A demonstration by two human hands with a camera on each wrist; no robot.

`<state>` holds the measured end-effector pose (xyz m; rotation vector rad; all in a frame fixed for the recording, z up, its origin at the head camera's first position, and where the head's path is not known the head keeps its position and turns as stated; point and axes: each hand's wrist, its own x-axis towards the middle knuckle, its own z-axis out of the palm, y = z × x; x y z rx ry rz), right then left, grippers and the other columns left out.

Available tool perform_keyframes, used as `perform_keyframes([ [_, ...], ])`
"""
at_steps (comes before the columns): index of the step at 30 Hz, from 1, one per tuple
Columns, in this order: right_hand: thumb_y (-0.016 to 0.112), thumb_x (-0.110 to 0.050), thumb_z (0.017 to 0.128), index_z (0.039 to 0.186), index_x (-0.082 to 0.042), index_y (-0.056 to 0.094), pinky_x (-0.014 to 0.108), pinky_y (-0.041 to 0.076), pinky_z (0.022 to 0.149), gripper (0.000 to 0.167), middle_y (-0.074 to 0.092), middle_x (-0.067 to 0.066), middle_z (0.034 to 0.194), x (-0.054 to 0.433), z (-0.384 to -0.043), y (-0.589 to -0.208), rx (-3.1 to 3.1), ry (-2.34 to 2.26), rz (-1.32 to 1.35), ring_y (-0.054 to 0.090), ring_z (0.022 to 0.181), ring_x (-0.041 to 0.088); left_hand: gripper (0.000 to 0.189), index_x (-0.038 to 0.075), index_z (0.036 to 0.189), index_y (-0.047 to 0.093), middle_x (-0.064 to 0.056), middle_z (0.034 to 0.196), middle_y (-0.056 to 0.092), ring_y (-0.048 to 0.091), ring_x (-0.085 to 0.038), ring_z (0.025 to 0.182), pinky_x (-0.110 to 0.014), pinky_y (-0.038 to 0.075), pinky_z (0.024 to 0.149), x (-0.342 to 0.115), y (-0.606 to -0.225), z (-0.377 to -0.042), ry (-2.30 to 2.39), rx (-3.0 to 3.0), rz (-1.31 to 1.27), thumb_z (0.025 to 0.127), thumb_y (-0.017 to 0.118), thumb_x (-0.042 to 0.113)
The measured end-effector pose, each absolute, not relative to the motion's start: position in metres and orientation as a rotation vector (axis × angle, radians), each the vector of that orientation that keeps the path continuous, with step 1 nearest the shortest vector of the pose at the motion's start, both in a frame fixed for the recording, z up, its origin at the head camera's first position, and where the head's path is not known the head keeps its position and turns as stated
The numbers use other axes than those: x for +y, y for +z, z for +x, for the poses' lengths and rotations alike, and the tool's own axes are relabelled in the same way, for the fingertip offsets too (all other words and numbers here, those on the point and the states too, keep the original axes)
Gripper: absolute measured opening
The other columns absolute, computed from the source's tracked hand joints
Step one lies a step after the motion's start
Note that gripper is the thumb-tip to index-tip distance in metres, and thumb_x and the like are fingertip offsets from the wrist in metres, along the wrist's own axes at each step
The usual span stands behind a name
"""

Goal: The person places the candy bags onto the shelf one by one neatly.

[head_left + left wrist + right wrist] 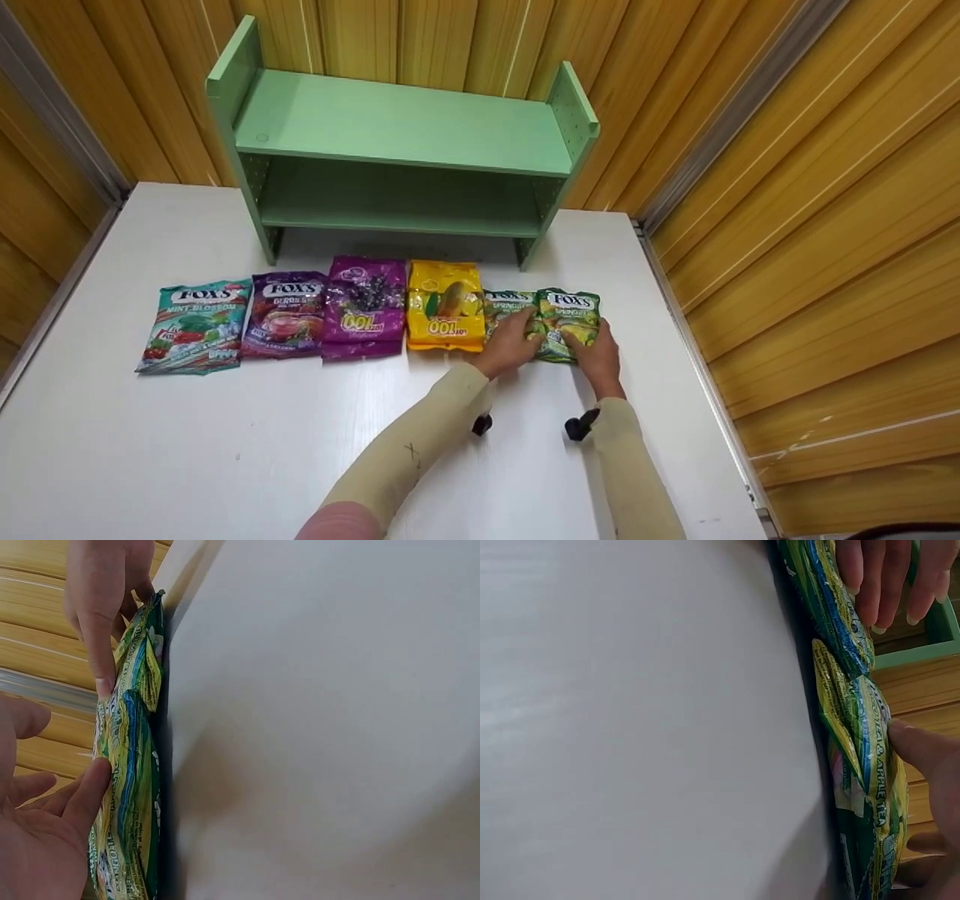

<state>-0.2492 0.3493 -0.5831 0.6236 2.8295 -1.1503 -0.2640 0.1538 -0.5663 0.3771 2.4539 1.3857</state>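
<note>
Two green FOX'S Spring Tea candy bags lie side by side at the right end of a row on the white table. My left hand (pixel 510 345) rests over the left green bag (pixel 504 301), covering part of its front. Its fingers (pixel 885 585) look fairly straight, and the thumb touches the bag's face in the left wrist view. My right hand (pixel 600 355) holds the right green bag (pixel 559 319) at its right side, thumb (pixel 919 742) on the front and the other fingers round the edge. The two bags meet at their neighbouring edges.
Left of the green bags lie a yellow mango candy bag (pixel 446 304), a purple blackcurrant bag (pixel 365 300), a dark purple FOX'S Berries bag (pixel 285 315) and a teal FOX'S Mint Blossom bag (pixel 196 326). Behind them stands a green two-tier shelf (pixel 405 127) by wood-look walls (pixel 825 225).
</note>
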Motion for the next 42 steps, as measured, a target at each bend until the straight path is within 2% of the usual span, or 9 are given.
perform_keyframes([
  [6,0.063,-0.036,0.093,0.154,-0.003,0.017,0.049,0.026,0.119,0.083,0.026,0.023,0.157,0.347,-0.251,-0.586,2.873,-1.125,0.626,0.028,0.144,0.038,0.057,0.015,0.149,0.036,-0.007,0.149,0.044,0.042,-0.023,0.138,-0.041,0.034,0.117,0.154,-0.567,-0.262,1.39,2.47,0.394,0.097,0.056,0.029],
  [14,0.066,-0.03,0.092,0.153,-0.007,0.025,0.051,0.033,0.113,0.077,0.038,0.021,0.151,0.344,-0.251,-0.59,2.952,-1.088,0.664,0.037,0.137,0.039,0.056,0.012,0.147,0.039,-0.01,0.147,0.047,0.045,-0.025,0.136,-0.041,0.036,0.115,0.155,-0.569,-0.262,1.407,2.498,0.447,0.097,0.058,0.026],
  [22,0.067,-0.029,0.091,0.152,-0.01,0.029,0.048,0.036,0.109,0.075,0.04,0.015,0.152,0.346,-0.251,-0.594,2.975,-1.085,0.69,0.039,0.129,0.035,0.057,0.012,0.15,0.034,-0.008,0.154,0.038,0.037,-0.025,0.142,-0.041,0.03,0.119,0.157,-0.566,-0.26,1.364,2.452,0.455,0.098,0.054,0.028],
  [34,0.065,-0.019,0.093,0.147,-0.005,0.039,0.047,0.03,0.117,0.062,0.043,0.021,0.148,0.354,-0.253,-0.596,3.042,-1.152,0.58,0.037,0.139,0.037,0.06,0.018,0.152,0.03,-0.004,0.158,0.032,0.032,-0.022,0.145,-0.041,0.027,0.121,0.156,-0.566,-0.26,1.327,2.421,0.408,0.099,0.054,0.031],
  [42,0.063,-0.017,0.094,0.147,-0.008,0.041,0.047,0.032,0.116,0.059,0.042,0.022,0.149,0.365,-0.254,-0.595,2.947,-1.246,0.644,0.038,0.139,0.037,0.06,0.015,0.152,0.03,-0.006,0.156,0.035,0.034,-0.023,0.144,-0.041,0.028,0.12,0.152,-0.57,-0.26,1.329,2.43,0.453,0.099,0.054,0.03],
])
